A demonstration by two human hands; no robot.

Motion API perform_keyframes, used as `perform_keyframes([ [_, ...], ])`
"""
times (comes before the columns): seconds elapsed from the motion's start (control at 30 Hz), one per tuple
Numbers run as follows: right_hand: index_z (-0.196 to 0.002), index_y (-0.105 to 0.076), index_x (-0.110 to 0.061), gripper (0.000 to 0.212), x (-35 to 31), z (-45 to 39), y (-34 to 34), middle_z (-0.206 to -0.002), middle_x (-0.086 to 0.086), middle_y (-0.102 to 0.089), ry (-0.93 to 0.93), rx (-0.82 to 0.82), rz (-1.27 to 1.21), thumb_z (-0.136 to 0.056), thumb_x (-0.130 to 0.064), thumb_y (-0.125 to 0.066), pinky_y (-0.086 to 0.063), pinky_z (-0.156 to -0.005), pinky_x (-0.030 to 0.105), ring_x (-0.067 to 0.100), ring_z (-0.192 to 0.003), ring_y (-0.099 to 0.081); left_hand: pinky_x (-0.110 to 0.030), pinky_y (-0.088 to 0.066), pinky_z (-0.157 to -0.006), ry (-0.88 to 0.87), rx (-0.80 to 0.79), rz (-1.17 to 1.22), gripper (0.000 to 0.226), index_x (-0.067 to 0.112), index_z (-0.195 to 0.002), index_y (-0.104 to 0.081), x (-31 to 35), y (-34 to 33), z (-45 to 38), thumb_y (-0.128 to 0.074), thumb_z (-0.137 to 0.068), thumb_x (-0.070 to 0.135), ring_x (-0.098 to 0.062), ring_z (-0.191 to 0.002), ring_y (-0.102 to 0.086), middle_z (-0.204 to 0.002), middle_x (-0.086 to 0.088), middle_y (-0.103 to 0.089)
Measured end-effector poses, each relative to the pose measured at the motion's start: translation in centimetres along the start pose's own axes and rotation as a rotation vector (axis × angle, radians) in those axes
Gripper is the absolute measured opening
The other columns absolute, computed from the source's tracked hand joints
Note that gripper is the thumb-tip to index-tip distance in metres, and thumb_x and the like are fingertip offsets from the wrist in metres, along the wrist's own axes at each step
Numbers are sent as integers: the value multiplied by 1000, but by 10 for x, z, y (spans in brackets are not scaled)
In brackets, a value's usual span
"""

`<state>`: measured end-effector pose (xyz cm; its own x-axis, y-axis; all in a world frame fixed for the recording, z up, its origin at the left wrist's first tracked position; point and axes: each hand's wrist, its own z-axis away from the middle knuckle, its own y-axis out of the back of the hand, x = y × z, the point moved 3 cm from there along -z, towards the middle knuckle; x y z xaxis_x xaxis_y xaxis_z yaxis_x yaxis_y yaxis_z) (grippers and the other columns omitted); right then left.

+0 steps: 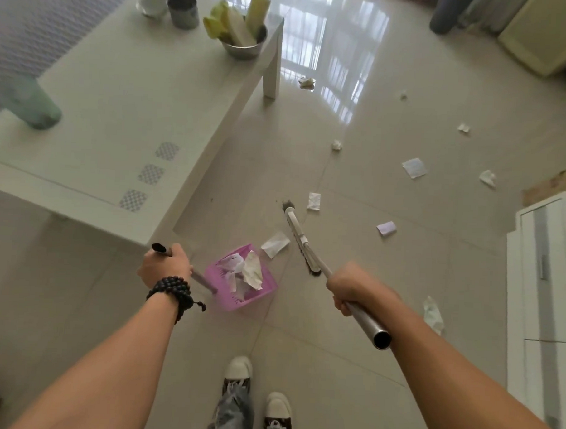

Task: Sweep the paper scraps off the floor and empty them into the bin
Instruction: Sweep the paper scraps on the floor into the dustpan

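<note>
Person standing, two sneakers (257, 391) at the bottom of view. Left hand (164, 266) closed around the dustpan handle (204, 282), bead bracelet (171, 295) on that wrist. Right hand (346, 291) closed around the broom handle (364, 321), gripped partway down with the open tube end sticking back past the fist.

Pink dustpan (243, 279) sits on the floor just ahead of the feet, already holding several crumpled scraps. Likely held low and tilted back so the load stays in while the broom works. Broom head (301, 239) is just to the right of the pan, bristles down, angled toward it. One flat scrap (275, 244) lies between pan and broom head: looks like the next one in.

Further out, loose paper scraps (415, 168) spread across the tiles to the right and ahead, well apart from each other; one (433, 315) near the white cabinet (544, 290), one (307, 83) beside the counter leg (272, 71). Most of the sweep is not yet done, I'd say.

Obstacles: counter (117, 109) on the left crowds the pan side, carrying a metal bowl (243, 47) and a green cup (33, 106). Cabinet limits the swing on the right. No bin in view.
</note>
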<state>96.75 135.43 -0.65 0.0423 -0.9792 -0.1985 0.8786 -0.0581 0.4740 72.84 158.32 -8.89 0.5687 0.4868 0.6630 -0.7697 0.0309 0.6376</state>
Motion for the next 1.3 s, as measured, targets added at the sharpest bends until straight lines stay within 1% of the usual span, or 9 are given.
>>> perform_keyframes([
  [0.13, -82, -59, -1, 17, -25, -25, -1, -63, 14, -67, 16, 67, 26, -80, 0, -42, -58, -66, 38, 29, -54, -62, -48, -66, -76, -21, 8, -65, 37, 4, -69, -63, 2, -26, -38, -39, -72, 32, -36, -66, -77, -64, -20, -74],
  [0.27, -81, -55, -1, 12, -61, -65, -15, -85, 19, -70, 4, 88, 79, -83, -2, -43, -59, -74, 41, 33, -70, -69, -47, -66, -75, -59, -34, -91, 38, 5, -66, -58, 11, -59, -70, -38, -72, 36, -39, -68, -76, -65, -23, -72],
  [0.47, -90, -52, -2, 7, -104, -108, -44, -73, 14, -66, -48, -25, 148, -84, -2, -47, -61, -78, 41, 31, -73, -72, -48, -66, -74, -71, -99, -101, 43, 5, -69, -65, 38, -105, -105, -41, -68, 41, -39, -70, -76, -67, -22, -73],
  [0.57, -80, -56, -4, 3, -133, -115, -34, -76, 15, -69, -28, -132, 199, -81, -3, -53, -61, -77, 41, 32, -75, -73, -44, -64, -81, -83, -191, -124, 43, 2, -78, -65, 59, -128, -93, -43, -73, 38, -39, -76, -72, -75, -21, -73],
  [0.67, -78, -55, -4, 15, -153, -109, -8, -62, 11, -58, -67, -268, 78, -88, -5, -44, -46, -57, 27, 22, -53, -56, -46, -62, -86, -72, -205, -103, 46, 3, -84, -63, 67, -141, -96, -39, -72, 40, -41, -82, -73, -82, -25, -75],
  [0.77, -78, -44, -6, 20, -159, -95, 23, -60, 7, -41, -126, -340, -35, -95, -3, -35, -33, -45, 20, 14, -47, -37, -48, -64, -84, -24, -221, -88, 53, 9, -78, -61, 46, -167, -134, -33, -61, 52, -41, -81, -76, -79, -22, -77],
  [0.9, -77, -45, -5, 22, -153, -85, 62, -60, 8, -42, -99, -293, -117, -96, -2, -34, -33, -42, 19, 14, -47, -36, -47, -65, -81, 12, -208, -80, 44, 11, -76, -61, 69, -169, -132, -40, -65, 48, -37, -76, -77, -76, -20, -76],
  [1.07, -77, -53, -1, 16, -136, -98, 105, -66, 17, -58, -55, -119, -79, -87, 2, -41, -41, -54, 31, 25, -54, -49, -51, -65, -80, 30, -187, -20, 50, 11, -69, -59, 79, -205, -153, -37, -54, 53, -41, -78, -78, -72, -20, -76],
  [1.3, -83, -52, 4, 14, -109, -136, 173, -67, 20, -71, -67, 95, -177, -89, -4, -41, -52, -59, 34, 26, -45, -58, -49, -66, -76, -87, -196, -109, 46, 9, -70, -63, 145, -247, -122, -40, -65, 50, -37, -72, -78, -69, -18, -76],
])
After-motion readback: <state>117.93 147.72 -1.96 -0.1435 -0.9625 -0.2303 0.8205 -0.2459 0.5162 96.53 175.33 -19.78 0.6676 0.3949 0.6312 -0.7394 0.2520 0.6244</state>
